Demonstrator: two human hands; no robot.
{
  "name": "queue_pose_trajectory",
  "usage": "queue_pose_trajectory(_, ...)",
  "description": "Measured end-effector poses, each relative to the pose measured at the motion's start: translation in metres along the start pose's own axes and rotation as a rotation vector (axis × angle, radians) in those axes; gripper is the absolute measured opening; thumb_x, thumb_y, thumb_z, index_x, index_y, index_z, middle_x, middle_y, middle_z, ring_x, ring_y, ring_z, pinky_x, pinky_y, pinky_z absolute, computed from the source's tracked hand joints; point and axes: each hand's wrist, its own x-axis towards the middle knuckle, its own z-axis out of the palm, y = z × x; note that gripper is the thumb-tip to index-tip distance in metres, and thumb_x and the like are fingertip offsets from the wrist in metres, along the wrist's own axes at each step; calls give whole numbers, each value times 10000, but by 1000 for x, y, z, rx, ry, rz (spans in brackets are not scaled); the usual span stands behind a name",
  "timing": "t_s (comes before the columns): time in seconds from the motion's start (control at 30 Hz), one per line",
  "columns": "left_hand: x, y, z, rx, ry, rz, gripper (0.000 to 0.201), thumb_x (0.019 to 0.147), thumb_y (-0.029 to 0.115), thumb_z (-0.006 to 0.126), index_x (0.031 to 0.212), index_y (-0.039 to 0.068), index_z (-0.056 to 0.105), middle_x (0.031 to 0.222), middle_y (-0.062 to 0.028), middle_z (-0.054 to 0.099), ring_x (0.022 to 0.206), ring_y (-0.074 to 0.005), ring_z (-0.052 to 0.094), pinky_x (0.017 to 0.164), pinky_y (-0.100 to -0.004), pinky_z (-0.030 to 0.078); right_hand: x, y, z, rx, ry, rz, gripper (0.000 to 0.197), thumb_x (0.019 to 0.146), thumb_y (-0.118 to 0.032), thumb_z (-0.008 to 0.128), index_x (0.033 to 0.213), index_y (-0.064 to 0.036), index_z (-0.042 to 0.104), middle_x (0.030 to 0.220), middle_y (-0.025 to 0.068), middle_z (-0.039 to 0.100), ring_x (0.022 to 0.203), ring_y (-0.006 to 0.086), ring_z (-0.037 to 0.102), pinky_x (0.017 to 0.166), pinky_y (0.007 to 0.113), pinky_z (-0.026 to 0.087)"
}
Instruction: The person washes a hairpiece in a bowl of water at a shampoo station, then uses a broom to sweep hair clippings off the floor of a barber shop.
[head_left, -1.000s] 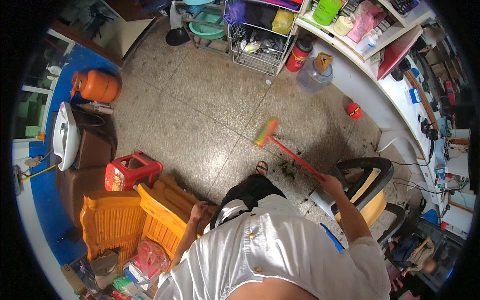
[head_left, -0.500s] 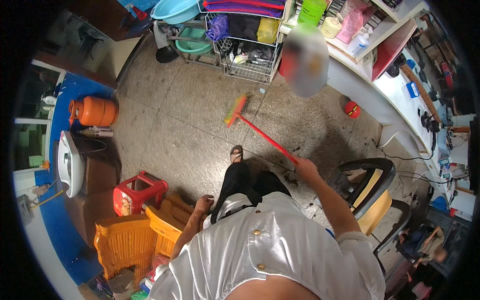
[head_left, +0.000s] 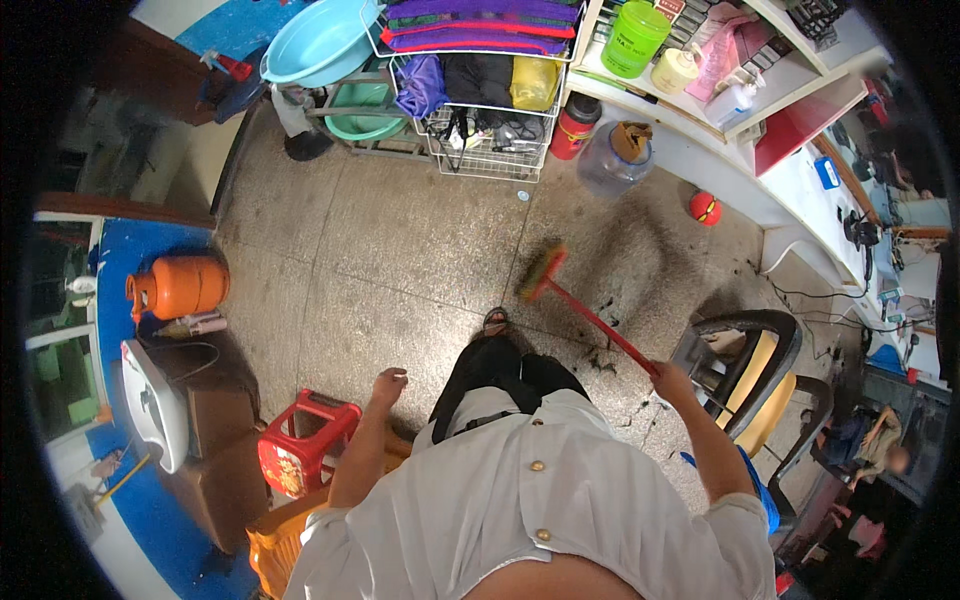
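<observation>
My right hand point(head_left: 673, 384) is closed around the end of a red broom handle point(head_left: 605, 328). The broom slants away from me to the left. Its head point(head_left: 543, 274), with yellowish-green bristles, is on the floor just beyond my sandalled foot point(head_left: 495, 320). Dark hair clippings point(head_left: 600, 362) lie scattered between the handle and my legs. Off to my left, my left hand point(head_left: 390, 384) hangs in the air with loosely bent fingers and nothing in it. A red plastic stool point(head_left: 310, 440) stands beside my left forearm.
A black-armed chair point(head_left: 752, 375) is close on my right. Farther off are a red ball point(head_left: 705, 208), a clear jug point(head_left: 612, 160) and a wire rack point(head_left: 487, 163). An orange gas cylinder point(head_left: 185, 287) and a white basin point(head_left: 155, 405) line the left wall. A person point(head_left: 875, 440) sits at far right.
The broom head has swept right across the floor, and my right hand has moved right and nearer to me with it. My left hand has shifted left and forward.
</observation>
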Motion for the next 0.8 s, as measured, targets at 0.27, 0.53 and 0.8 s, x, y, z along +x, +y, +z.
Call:
queue_pose_trajectory(0.27,42,67,-35,-63,-51,78,307,705,169,555,983,41,558,746,-117,603,681,-193,578,609,-292,450,15,-77,-9,237,111,-61,376,751,-200,527,1123,-165,480,888,188,566,823,356,539,689,411,432)
queue_pose_trajectory(0.53,46,35,-50,119,-155,160,279,696,178,552,938,40,574,781,-160,603,734,-261,586,658,-325,457,144,-211,-17,-43,191,-159,268,771,-175,416,1000,-140,549,858,171,578,805,331,557,692,415,448)
queue_pose_trajectory(0.8,76,36,-62,216,-203,94,248,713,111,572,942,14,570,750,-139,604,699,-209,586,619,-288,453,81,-50,18,375,165,175,294,732,-294,516,976,-146,585,814,147,596,745,309,572,649,391,454)
